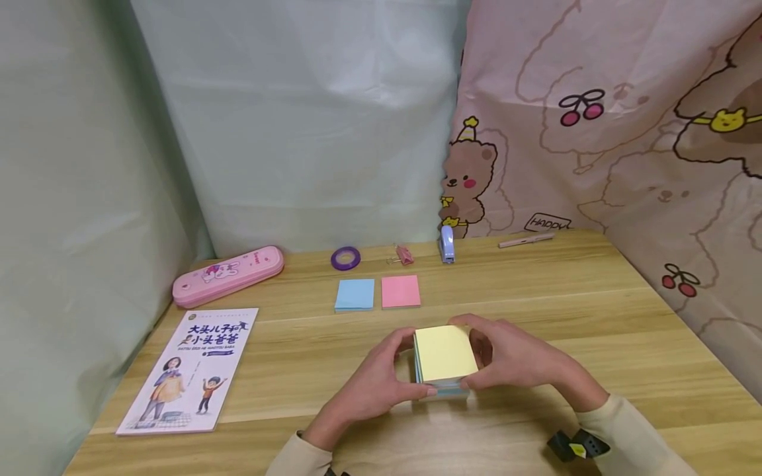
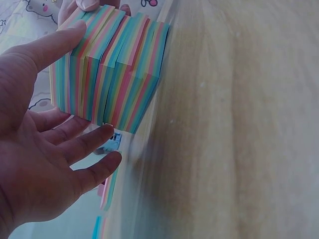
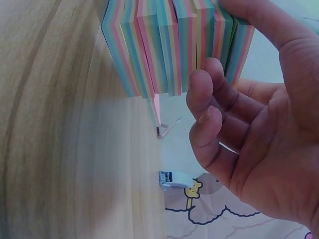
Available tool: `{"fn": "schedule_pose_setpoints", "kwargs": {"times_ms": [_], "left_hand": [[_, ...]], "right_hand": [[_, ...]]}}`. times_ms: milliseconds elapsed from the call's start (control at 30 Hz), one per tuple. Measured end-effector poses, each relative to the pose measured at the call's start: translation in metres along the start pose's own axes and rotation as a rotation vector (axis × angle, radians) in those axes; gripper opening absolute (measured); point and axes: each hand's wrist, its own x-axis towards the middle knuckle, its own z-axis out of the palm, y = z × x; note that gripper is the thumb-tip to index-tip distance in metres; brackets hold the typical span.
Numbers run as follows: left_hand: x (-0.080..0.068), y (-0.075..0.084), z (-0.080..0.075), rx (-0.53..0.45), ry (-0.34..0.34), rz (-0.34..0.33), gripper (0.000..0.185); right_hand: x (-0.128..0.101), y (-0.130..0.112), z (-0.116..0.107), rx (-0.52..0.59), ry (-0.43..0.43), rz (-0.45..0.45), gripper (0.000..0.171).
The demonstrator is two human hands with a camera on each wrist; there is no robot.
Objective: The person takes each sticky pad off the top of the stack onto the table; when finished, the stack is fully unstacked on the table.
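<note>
A tall stack of sticky note pads (image 1: 446, 354), yellow on top, rises from the table near the front. Its striped sides in blue, pink, green and yellow show in the left wrist view, where the pads sit slightly out of line. From the left, my left hand (image 1: 381, 382) grips the stack, thumb at the near side and fingers toward the far side. My right hand (image 1: 513, 356) holds the upper part from the right, thumb at the near corner and index finger at the far edge. In the right wrist view, the other fingers (image 3: 205, 132) curl beside the stack.
Beyond the stack lie a blue sticky pad (image 1: 355, 294) and a pink one (image 1: 401, 291). Along the back are purple tape (image 1: 346, 258), a pink binder clip (image 1: 404, 254), a stapler (image 1: 447, 246) and a pen (image 1: 526, 240). A pink pencil case (image 1: 229, 276) and a book (image 1: 187, 370) lie left.
</note>
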Motion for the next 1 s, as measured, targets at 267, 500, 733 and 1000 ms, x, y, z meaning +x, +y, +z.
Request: {"fn": "schedule_pose_setpoints", "kwargs": {"times_ms": [267,500,733,1000], "left_hand": [[0.000,0.000,0.000,-0.005,0.002,0.005,0.085],[0.000,0.000,0.000,-0.007,0.003,0.000,0.086],[0.000,0.001,0.001,-0.007,0.004,-0.003,0.088],[-0.001,0.002,0.000,-0.001,0.007,-0.018,0.088]], "right_hand": [[0.001,0.001,0.000,-0.007,0.021,-0.005,0.080],[0.000,0.001,-0.001,0.006,0.017,0.002,0.083],[-0.001,0.000,-0.007,0.022,0.043,0.001,0.086],[0.000,0.001,-0.023,0.040,0.096,-0.011,0.088]]}}
